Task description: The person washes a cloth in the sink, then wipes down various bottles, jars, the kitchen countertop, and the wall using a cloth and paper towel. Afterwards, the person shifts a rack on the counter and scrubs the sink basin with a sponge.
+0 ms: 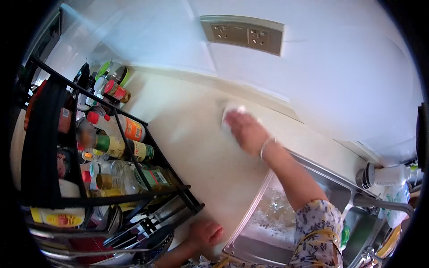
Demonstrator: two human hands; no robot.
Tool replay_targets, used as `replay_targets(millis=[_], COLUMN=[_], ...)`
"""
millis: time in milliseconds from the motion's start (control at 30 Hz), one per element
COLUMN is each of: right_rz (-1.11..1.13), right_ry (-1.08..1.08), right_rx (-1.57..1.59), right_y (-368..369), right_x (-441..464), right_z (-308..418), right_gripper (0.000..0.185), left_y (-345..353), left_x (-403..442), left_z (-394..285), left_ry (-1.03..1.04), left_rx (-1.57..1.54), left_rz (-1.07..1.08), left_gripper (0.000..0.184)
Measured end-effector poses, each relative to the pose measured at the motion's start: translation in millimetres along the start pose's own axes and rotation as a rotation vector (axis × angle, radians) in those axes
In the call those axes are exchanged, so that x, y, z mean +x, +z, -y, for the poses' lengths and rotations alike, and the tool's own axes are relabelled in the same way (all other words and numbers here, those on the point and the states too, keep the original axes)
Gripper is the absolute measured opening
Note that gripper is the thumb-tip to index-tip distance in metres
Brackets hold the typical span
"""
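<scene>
My right hand point(246, 129) is pressed on the pale countertop point(201, 147) near the wall, its fingers closed over a white cloth point(227, 117). Motion smears the fingers and the cloth, and most of the cloth is hidden under the hand. A bracelet circles that wrist, and the forearm reaches over the sink. My left hand point(206, 232) rests curled at the counter's near side, between the black rack and the sink. Its fingers are folded in and I see nothing in them.
A black rack point(129, 196) full of bottles and jars stands at the left. The metal sink point(254, 250) at the right holds sudsy water, with a faucet point(384, 204) over it. A double socket point(241, 34) sits on the wall; a white bottle point(391, 175) lies beyond the sink.
</scene>
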State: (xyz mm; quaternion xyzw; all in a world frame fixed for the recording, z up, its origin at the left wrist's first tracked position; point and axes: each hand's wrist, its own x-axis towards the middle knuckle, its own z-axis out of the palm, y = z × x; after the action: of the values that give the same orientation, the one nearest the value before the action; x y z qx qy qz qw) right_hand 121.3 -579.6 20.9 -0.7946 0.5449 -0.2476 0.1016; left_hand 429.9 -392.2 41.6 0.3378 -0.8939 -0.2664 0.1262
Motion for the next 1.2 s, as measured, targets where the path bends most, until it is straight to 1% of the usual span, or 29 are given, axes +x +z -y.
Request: replay_targets(millis=[33,133,167,267,300,333,367,400,433,467,500,533,600,633,667,700,767,800,867,900,933,967,1000,1033,1067,1100,1167,1200], right_rz=[-0.1,-0.036,-0.018,-0.088,0.008,0.117,0.069,0.013,0.344,0.173,0.193,0.212,0.345,0.298,0.08,0.256,0.094,0.033,0.084,0.184,0.143,0.25,0.275,0.276,0.364,0.361,0.214,0.083], right_ry=[0.056,0.026,0.01,-0.036,-0.1,-0.158,-0.217,-0.269,-0.219,-0.544,-0.608,-0.677,-0.43,-0.24,-0.387,-0.09,-0.077,-0.255,-0.061,-0.01,-0.057,-0.067,-0.09,-0.096,-0.033,-0.006,-0.161,-0.204], right_rx=[-0.04,-0.032,-0.026,-0.033,0.044,0.124,0.28,0.43,0.36,0.346,0.415,0.483,0.569,0.516,0.451,0.453,0.385,0.037,0.218,0.188,0.247,0.189,0.303,0.339,0.359,0.343,0.433,0.461], right_y=[2.1,27.8,46.1,85.0,97.4,105.7,119.3,117.9,64.4,73.9,61.6,45.7,34.1,28.2,69.3,52.9,89.7,107.0,130.1,152.8,170.5,188.3,166.6,172.7,138.0,128.4,108.2,103.7], right_x=[22.6,108.3,137.5,209.1,218.3,214.7,189.8,156.2,127.1,95.3,76.6,66.2,81.3,100.6,136.5,171.1,239.5,272.3,309.5,332.1,335.8,339.1,315.3,299.1,269.7,249.3,205.1,180.1], right_z=[-16.3,-29.9,-28.0,-1.1,10.3,22.4,34.1,46.3,67.7,59.3,52.6,47.5,22.2,13.1,-23.9,-23.5,-30.5,-26.7,15.6,34.7,54.6,71.6,88.6,91.4,97.6,85.4,59.2,34.8], right_gripper=[0.039,0.04,0.039,0.034,0.03,0.026,0.024,0.022,0.019,0.022,0.023,0.025,0.027,0.027,0.024,0.02,0.018,0.02,0.031,0.031,0.03,0.03,0.027,0.027,0.027,0.027,0.024,0.022], left_y=[-1.7,-9.6,-12.2,-16.0,-15.6,-14.6,-11.7,-8.1,-5.4,-10.6,-15.9,-20.8,-23.9,-22.8,-23.0,-23.3,-25.9,-26.8,-29.9,-29.9,-30.6,-30.2,-28.3,-25.9,-24.1,-22.0,-17.7,-14.3], left_x=[2.7,7.8,8.2,14.1,12.8,11.4,8.4,4.1,6.3,9.6,12.8,19.4,25.3,24.0,22.6,22.9,23.2,23.0,23.0,22.7,22.6,21.6,21.5,19.8,19.3,17.7,14.1,10.5], left_z=[-2.0,-5.3,-6.5,-5.4,-4.8,-1.1,3.0,4.9,9.6,3.2,-3.4,-4.9,3.4,4.4,4.0,6.0,7.4,7.9,7.3,7.2,7.7,8.0,8.4,7.4,6.8,5.7,3.1,-0.1], left_ry=[-0.007,-0.017,-0.025,-0.042,-0.045,-0.055,-0.074,-0.086,-0.099,-0.079,-0.058,-0.014,-0.024,-0.031,-0.034,-0.041,-0.058,-0.067,-0.087,-0.094,-0.103,-0.11,-0.113,-0.12,-0.119,-0.122,-0.147,-0.162], left_rx=[-0.013,-0.032,-0.052,-0.119,-0.137,-0.152,-0.165,-0.182,-0.182,-0.208,-0.232,-0.27,-0.258,-0.245,-0.233,-0.223,-0.214,-0.212,-0.207,-0.207,-0.204,-0.199,-0.196,-0.187,-0.176,-0.164,-0.127,-0.103], left_rz=[0.01,0.04,0.048,0.104,0.131,0.171,0.232,0.3,0.365,0.286,0.208,0.047,0.048,0.054,0.061,0.062,0.065,0.073,0.079,0.085,0.093,0.102,0.106,0.118,0.128,0.142,0.194,0.232], left_gripper=[0.013,0.01,0.01,0.009,0.009,0.009,0.01,0.01,0.01,0.011,0.012,0.015,0.015,0.015,0.015,0.015,0.016,0.016,0.016,0.016,0.016,0.017,0.017,0.017,0.017,0.017,0.018,0.018])
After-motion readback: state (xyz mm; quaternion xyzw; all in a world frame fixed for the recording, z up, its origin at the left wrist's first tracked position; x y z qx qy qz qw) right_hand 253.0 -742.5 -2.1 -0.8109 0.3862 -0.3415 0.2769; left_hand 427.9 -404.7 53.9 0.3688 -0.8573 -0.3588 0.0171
